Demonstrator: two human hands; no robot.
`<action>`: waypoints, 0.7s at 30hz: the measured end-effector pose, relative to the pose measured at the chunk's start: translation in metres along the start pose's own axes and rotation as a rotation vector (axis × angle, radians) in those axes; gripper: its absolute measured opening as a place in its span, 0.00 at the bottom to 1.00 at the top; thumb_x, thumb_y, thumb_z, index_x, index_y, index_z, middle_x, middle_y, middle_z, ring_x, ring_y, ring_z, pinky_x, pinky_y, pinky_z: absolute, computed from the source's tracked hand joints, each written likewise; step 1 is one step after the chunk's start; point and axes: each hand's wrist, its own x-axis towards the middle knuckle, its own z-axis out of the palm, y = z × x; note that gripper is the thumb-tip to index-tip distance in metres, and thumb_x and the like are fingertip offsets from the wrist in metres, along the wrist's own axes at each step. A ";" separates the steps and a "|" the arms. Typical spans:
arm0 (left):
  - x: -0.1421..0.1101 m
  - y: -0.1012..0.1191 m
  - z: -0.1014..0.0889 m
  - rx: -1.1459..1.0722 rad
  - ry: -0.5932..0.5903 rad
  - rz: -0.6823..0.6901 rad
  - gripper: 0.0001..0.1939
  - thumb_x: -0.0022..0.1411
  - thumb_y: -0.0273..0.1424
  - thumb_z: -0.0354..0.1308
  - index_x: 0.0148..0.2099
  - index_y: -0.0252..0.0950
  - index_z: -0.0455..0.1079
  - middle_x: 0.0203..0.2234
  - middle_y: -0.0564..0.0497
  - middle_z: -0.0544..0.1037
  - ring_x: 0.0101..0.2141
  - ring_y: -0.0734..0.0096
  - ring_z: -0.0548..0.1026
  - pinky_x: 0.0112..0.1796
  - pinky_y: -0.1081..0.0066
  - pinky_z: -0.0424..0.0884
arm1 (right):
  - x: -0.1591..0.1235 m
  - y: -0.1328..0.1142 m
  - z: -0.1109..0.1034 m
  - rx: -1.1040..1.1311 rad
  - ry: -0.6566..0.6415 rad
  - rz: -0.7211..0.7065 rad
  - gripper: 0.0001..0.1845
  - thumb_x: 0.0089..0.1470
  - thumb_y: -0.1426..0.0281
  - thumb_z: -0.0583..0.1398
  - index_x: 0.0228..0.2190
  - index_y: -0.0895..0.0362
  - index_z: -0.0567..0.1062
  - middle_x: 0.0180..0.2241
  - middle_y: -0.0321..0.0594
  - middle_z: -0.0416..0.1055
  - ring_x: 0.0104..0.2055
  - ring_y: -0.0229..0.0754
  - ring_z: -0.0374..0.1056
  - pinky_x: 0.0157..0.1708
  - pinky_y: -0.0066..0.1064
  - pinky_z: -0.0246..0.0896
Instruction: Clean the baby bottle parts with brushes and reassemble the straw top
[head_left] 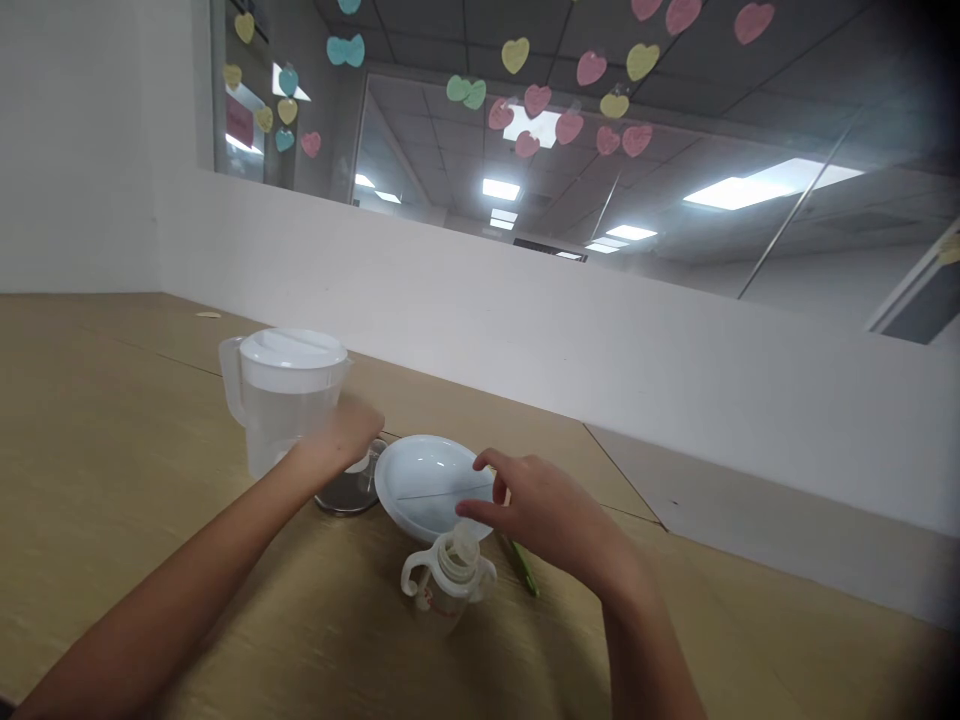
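Bottle [448,588] stands on the desk [300,620], nearer than the bowl [431,462], likely for easy reach. The right hand [555,512] is wide and looks empty by the bowl's right side. The left hand [351,432] is blurry beside the jug [289,415]; I can't tell if it holds anything.

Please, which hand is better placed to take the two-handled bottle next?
Probably the right hand: it is open and close to the bottle, while the left hand is farther off, by the pitcher.
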 end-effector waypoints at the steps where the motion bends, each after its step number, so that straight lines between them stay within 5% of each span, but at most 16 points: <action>1: -0.008 0.005 -0.009 0.016 0.021 -0.001 0.10 0.53 0.17 0.50 0.33 0.27 0.72 0.30 0.34 0.76 0.35 0.55 0.76 0.35 0.63 0.69 | 0.001 -0.001 0.001 0.019 0.048 -0.009 0.18 0.52 0.56 0.58 0.40 0.55 0.73 0.33 0.42 0.74 0.34 0.46 0.69 0.27 0.31 0.57; 6: -0.045 0.046 -0.031 -0.005 0.399 0.351 0.11 0.59 0.22 0.48 0.42 0.34 0.68 0.36 0.46 0.74 0.31 0.69 0.73 0.31 0.71 0.68 | 0.006 -0.010 0.005 0.186 0.242 -0.177 0.33 0.47 0.60 0.63 0.53 0.56 0.61 0.48 0.46 0.68 0.46 0.49 0.67 0.39 0.37 0.63; 11: -0.059 0.067 -0.029 -0.157 0.698 0.534 0.11 0.63 0.22 0.45 0.43 0.34 0.66 0.37 0.49 0.73 0.33 0.73 0.72 0.29 0.75 0.68 | 0.009 -0.017 0.003 0.349 0.356 -0.320 0.16 0.48 0.76 0.60 0.41 0.55 0.69 0.40 0.39 0.73 0.39 0.40 0.69 0.38 0.32 0.64; 14: -0.060 0.066 -0.035 -0.408 0.818 0.584 0.08 0.64 0.25 0.47 0.39 0.35 0.68 0.33 0.52 0.75 0.32 0.76 0.72 0.32 0.77 0.68 | 0.007 -0.020 0.000 0.362 0.473 -0.345 0.15 0.46 0.79 0.58 0.38 0.56 0.71 0.38 0.38 0.73 0.38 0.40 0.69 0.39 0.31 0.64; 17: -0.059 0.064 -0.040 -0.704 0.829 0.596 0.07 0.63 0.28 0.50 0.36 0.35 0.69 0.29 0.53 0.76 0.31 0.78 0.73 0.33 0.78 0.69 | 0.002 -0.023 -0.003 0.408 0.550 -0.392 0.17 0.48 0.75 0.58 0.43 0.55 0.70 0.42 0.40 0.73 0.41 0.41 0.69 0.40 0.33 0.65; 21: -0.058 0.062 -0.043 -1.079 0.629 0.560 0.09 0.64 0.33 0.50 0.37 0.34 0.69 0.30 0.51 0.76 0.31 0.76 0.75 0.31 0.76 0.73 | -0.005 -0.026 -0.006 0.498 0.591 -0.340 0.21 0.47 0.71 0.60 0.46 0.54 0.69 0.42 0.40 0.73 0.41 0.42 0.70 0.38 0.32 0.67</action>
